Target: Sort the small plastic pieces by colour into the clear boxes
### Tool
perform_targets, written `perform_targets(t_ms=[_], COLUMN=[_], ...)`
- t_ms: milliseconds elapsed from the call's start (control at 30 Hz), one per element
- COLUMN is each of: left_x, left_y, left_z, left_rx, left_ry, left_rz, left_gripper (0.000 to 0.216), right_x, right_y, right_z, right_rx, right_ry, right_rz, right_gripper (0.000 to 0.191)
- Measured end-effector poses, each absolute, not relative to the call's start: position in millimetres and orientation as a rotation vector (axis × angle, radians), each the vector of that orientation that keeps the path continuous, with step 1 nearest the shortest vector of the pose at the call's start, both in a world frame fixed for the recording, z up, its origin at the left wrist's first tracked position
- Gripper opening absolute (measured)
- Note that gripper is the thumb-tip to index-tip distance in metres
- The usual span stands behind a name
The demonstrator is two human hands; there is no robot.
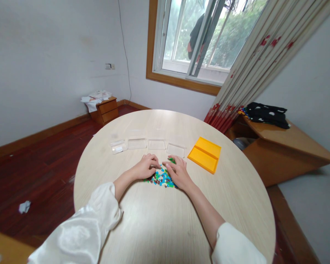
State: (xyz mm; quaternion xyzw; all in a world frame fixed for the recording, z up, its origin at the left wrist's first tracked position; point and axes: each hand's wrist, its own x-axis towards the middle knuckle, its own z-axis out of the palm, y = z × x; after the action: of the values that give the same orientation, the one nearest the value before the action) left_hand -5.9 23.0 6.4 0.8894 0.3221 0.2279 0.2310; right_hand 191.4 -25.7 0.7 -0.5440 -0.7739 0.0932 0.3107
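A loose pile of small plastic building bricks in blue, green, brown and pale colours lies on the round table. At the pile's left edge, my left hand rests with curved fingers, thumb and forefinger apart. My right hand is at the right edge, fingers spread and pointing inward. Green bits show beside its fingertips. No brick is visibly gripped in either hand, though the palms' undersides are hidden. Beyond the hands, several clear plastic boxes stand in a row, among them a middle box and a right one.
A yellow two-part tray lies right of my right hand. The leftmost clear box holds something whitish. Behind the table are a small drawer cabinet, a curtain and a window; a tilted wooden desk stands right.
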Motion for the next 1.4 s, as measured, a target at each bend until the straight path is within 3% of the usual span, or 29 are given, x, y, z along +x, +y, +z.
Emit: perform_targets(t_ms=[633,900,1100,1400], left_x=[-6.7,-6.0,-5.9,-5.8], left_y=[22.0,22.1,23.8,18.3], left_z=[10.5,8.1,5.8,12.8], left_rx=[2.447,2.476,2.445,2.476], left_ry=[0.878,0.912,0.936,0.841], left_rz=[0.621,0.591,0.688,0.556], left_gripper=[0.033,0.037,0.03,0.026], right_x=[195.5,193.3,194.3,194.5], right_y=[-20.8,-26.9,-24.9,-23.1], right_z=[-4.1,4.9,2.3,-0.3], right_rx=[-1.578,-1.344,-1.407,-1.451], right_ry=[-1.77,-2.004,-2.012,-1.934], right_rz=[0.177,0.303,0.314,0.292], right_gripper=[0.039,0.032,0.033,0.031])
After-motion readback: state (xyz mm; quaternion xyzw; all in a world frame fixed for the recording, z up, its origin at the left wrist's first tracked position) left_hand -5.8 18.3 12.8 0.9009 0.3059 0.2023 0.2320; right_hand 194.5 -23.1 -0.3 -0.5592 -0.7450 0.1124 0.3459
